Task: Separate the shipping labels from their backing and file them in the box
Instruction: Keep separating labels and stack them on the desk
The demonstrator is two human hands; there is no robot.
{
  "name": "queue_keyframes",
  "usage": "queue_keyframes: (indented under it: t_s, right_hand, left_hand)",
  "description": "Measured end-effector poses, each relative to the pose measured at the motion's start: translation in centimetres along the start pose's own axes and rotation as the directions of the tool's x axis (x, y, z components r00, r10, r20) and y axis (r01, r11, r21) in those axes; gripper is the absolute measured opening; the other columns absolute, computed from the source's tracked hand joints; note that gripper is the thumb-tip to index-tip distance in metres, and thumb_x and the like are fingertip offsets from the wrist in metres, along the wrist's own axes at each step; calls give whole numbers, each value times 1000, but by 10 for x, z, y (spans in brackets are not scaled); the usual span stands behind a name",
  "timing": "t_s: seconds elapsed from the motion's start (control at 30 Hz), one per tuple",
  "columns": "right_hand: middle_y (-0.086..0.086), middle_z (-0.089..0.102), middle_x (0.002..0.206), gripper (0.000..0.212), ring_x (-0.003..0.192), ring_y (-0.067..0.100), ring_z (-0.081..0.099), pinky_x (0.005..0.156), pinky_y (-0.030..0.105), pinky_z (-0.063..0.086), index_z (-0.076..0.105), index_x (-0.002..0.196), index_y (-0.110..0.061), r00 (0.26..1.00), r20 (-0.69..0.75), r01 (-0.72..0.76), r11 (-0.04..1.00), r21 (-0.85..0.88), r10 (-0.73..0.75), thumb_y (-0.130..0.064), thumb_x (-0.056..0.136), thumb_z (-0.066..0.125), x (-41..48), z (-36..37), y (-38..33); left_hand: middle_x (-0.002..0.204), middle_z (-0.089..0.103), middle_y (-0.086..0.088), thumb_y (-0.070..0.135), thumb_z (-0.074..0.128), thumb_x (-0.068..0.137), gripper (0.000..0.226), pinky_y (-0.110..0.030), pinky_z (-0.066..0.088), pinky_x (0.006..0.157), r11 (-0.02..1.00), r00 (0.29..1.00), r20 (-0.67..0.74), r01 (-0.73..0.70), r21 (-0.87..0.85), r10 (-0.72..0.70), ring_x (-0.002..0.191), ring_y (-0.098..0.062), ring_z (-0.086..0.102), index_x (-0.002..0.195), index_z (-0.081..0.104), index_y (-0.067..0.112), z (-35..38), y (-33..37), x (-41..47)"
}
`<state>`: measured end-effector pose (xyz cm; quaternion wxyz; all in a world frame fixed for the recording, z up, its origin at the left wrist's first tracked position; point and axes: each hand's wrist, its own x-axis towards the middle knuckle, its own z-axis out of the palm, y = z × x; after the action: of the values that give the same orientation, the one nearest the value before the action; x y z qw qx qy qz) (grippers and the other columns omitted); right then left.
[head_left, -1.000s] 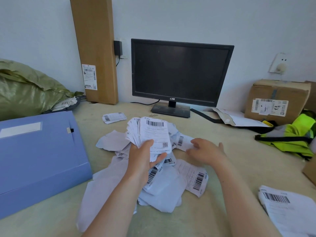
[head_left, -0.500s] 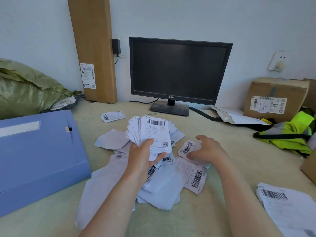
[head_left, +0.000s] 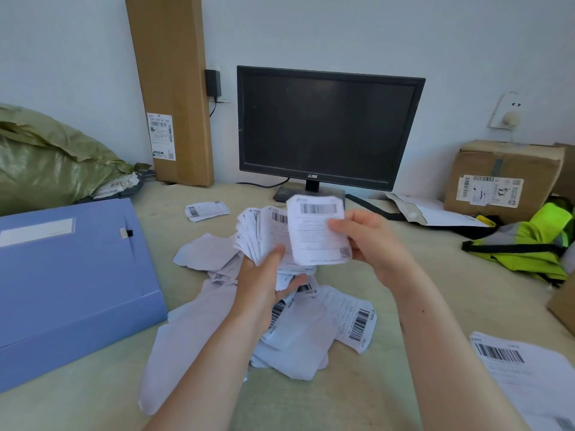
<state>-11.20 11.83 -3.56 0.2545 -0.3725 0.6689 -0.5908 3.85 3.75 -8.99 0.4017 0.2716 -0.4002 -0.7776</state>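
Note:
My left hand (head_left: 264, 278) grips a fanned stack of shipping labels (head_left: 256, 234) above the table's middle. Pinched in my right hand (head_left: 370, 241) is a single white label (head_left: 314, 231) with a barcode on top, held upright right in front of the stack. Under both hands lies a loose pile of labels and blank backing sheets (head_left: 298, 337). The blue file box (head_left: 62, 275) lies shut on the table to the left of the pile.
A dark monitor (head_left: 326, 129) stands behind the pile, a tall cardboard carton (head_left: 174, 88) beside it. A green sack (head_left: 46, 160) lies far left; a brown parcel (head_left: 504, 178) and a yellow vest (head_left: 535, 244) are on the right. More label sheets (head_left: 522, 377) lie lower right, one label (head_left: 205, 209) apart.
My right hand picked one label off the pile on the table and raised it in front of the stack. My left hand kept holding the stack.

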Motion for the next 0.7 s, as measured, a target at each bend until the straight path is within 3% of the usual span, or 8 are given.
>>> queue_keyframes:
  t_s: [0.13, 0.23, 0.3, 0.4, 0.5, 0.6, 0.7]
  right_hand:
    - [1, 73, 82, 9, 62, 9, 68, 52, 24, 53, 65, 88, -12, 999, 22, -42, 993, -114, 45, -20, 91, 65, 0, 12, 4]
    - [5, 72, 87, 22, 67, 17, 67, 49, 26, 53, 62, 98, -2, 998, 2, -61, 969, -238, 63, -23, 92, 63, 0, 20, 5]
    - [5, 70, 90, 23, 69, 20, 66, 48, 27, 54, 61, 100, -4, 999, -17, -51, 933, -357, 48, -25, 93, 59, -1, 24, 4]
    - [10, 70, 91, 26, 62, 21, 66, 46, 27, 53, 58, 102, -3, 998, 5, -60, 896, -439, 69, -28, 95, 54, -2, 27, 3]
    - [11, 72, 83, 27, 53, 18, 66, 47, 28, 52, 56, 100, -3, 985, 76, -94, 851, -516, 154, -30, 95, 54, -4, 22, 2]
    - [2, 72, 81, 21, 63, 16, 66, 64, 33, 58, 57, 92, -12, 960, 127, -97, 722, -685, 249, -30, 87, 65, -6, 11, 0]
    - [-3, 62, 101, 43, 88, 17, 61, 81, 35, 53, 57, 106, -17, 924, 136, -31, 424, -905, 356, -37, 74, 78, -10, 1, 0]
  left_hand:
    - [111, 73, -5, 28, 68, 89, 35, -37, 60, 71, 999, 1000, 31, -5, 51, 4, 100, -23, 71, 123, 62, 22, 2, 1, -1]
    - [112, 73, -6, 43, 58, 93, 38, -40, 60, 76, 999, 993, 110, 39, 37, -43, 101, -24, 71, 123, 63, 20, 5, 4, -3]
    - [112, 73, -7, 50, 53, 91, 44, -43, 59, 82, 997, 986, 154, 65, 37, -70, 103, -25, 70, 123, 63, 21, 5, 5, -4]
    - [109, 73, -7, 29, 60, 93, 31, -37, 61, 72, 994, 991, 128, 22, 104, -35, 99, -23, 71, 122, 63, 20, 5, 2, -4]
    - [105, 73, -6, 4, 54, 94, 30, -31, 58, 60, 984, 998, 56, 11, 179, -22, 91, -22, 71, 118, 62, 19, 3, -3, -2]
    - [107, 72, -4, 3, 50, 95, 32, -34, 58, 66, 982, 1000, 6, 13, 189, -14, 93, -22, 70, 119, 60, 22, 1, -5, 1]
    - [113, 70, -4, 4, 50, 96, 33, -32, 57, 64, 981, 1000, -20, 11, 195, -7, 97, -22, 69, 123, 57, 22, 0, -6, 3]
